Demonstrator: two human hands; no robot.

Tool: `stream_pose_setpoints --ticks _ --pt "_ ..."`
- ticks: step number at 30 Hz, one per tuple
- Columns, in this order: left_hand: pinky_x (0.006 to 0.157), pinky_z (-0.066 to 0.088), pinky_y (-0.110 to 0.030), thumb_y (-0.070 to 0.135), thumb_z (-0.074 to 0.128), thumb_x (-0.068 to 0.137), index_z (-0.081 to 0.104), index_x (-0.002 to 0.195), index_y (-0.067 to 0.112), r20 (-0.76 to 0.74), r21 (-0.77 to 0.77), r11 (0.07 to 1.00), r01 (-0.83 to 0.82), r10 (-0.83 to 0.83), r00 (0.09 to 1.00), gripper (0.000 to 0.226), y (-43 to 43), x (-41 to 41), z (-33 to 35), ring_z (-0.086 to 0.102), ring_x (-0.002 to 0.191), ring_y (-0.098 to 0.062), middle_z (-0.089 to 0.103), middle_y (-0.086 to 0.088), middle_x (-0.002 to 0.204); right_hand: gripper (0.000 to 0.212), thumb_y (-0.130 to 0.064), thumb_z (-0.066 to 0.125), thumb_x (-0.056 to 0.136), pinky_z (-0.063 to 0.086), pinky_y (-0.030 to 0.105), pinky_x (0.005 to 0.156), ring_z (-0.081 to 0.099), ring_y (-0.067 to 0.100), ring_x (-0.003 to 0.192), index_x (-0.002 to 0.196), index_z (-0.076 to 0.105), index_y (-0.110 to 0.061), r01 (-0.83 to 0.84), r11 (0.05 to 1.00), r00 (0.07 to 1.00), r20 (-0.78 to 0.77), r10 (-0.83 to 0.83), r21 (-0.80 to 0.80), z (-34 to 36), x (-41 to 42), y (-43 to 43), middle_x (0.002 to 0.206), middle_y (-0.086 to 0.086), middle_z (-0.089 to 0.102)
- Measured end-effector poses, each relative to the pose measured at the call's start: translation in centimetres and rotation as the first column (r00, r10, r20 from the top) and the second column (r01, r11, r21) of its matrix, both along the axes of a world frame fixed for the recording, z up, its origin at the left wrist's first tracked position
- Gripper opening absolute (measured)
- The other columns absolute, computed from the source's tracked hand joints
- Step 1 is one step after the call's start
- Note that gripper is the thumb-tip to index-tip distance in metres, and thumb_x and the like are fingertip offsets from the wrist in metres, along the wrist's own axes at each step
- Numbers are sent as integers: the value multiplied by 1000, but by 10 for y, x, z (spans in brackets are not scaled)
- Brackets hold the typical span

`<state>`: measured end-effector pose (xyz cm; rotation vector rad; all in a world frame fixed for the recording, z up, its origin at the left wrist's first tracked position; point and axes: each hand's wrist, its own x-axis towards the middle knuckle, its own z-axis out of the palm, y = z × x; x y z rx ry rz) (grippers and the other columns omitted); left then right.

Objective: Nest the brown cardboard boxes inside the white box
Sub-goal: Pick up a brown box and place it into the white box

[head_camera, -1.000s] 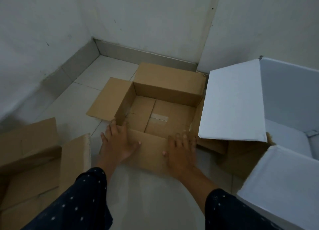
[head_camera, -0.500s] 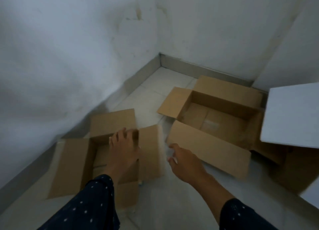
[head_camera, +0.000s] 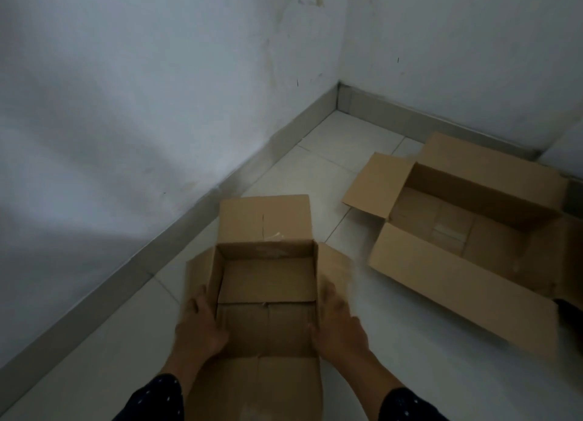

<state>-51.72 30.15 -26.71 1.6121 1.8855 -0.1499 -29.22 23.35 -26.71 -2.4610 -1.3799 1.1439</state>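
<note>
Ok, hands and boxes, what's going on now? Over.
Left hand and right hand gripping the small box, one each side. Big box open on the floor, to its right. White box out of view. Nothing in the way.

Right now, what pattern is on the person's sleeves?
Dark navy sleeves with small white dots, best seen in the head view.

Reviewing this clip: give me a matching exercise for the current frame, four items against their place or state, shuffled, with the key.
Items:
1. small brown box
2. large brown box
3. left hand
4. right hand

Places or states:
A. lies open at the right, untouched
B. on the small box's right side
C. open, between both hands
D. on the small box's left side

Pairs: 1-C, 2-A, 3-D, 4-B
</note>
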Motion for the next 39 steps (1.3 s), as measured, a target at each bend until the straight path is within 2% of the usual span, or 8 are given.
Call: stream_pose_setpoints --ticks 9,14,18,22,25,28,32,39 --pt "101 44 -47 13 62 83 15 152 23 49 204 967 155 -168 985 84 95 29 -7 42 127 -39 29 -17 150 86 -5 42 94 50 43 86 61 36 106 148 -24 -22 109 984 993 32 -114 143 -10 28 71 130 22 55" --pt "109 36 -56 48 62 84 15 151 35 84 246 959 140 -165 983 83 124 45 -8 33 137 -40 25 -11 156 84 -5 43 93 50 43 81 61 37 102 151 -15 -20 108 976 992 47 -119 190 -1 49 122 122 20 59" --pt "116 18 -59 96 41 49 14 145 54 166 96 981 170 -184 969 108 127 81 1 7 148 -35 -2 -1 162 74 -6 42 95 47 40 87 55 39 116 153 -3 -15 85 985 987 119 -104 150 4 79 146 140 19 45" --pt "112 0 -70 95 56 27 29 140 53 63 -176 836 519 -517 854 124 112 105 4 -34 140 -37 -35 18 152 63 -8 42 95 46 40 88 53 37 118 151 13 -15 58 997 989 134 -66 59 11 95 159 139 18 46" --pt "110 6 -74 87 61 37 57 120 41 -68 -177 826 535 -553 831 95 110 114 -5 -28 140 -46 -20 12 160 33 -24 46 98 49 39 83 58 33 111 127 49 -11 -87 985 941 337 33 148 23 112 169 124 13 59" --pt "111 12 -71 67 64 70 63 114 33 -191 -124 835 536 -550 813 56 117 130 -8 -25 139 -50 -4 11 162 35 -38 44 97 45 45 87 43 31 118 128 48 -22 -165 943 859 512 -8 290 29 154 173 132 7 47" --pt "112 15 -68 54 58 84 63 116 32 -280 -50 828 558 -548 788 39 130 150 -5 -17 141 -51 12 9 159 49 -35 38 100 40 53 98 34 35 132 146 21 -36 -128 984 929 362 76 124 15 201 156 159 0 11" --pt "108 28 -64 48 58 87 61 119 28 -454 63 863 502 -423 784 38 159 174 -4 9 143 -48 37 -3 146 48 -5 41 93 51 41 85 55 37 110 136 40 -26 -91 948 953 303 -7 306 10 216 139 157 7 18"
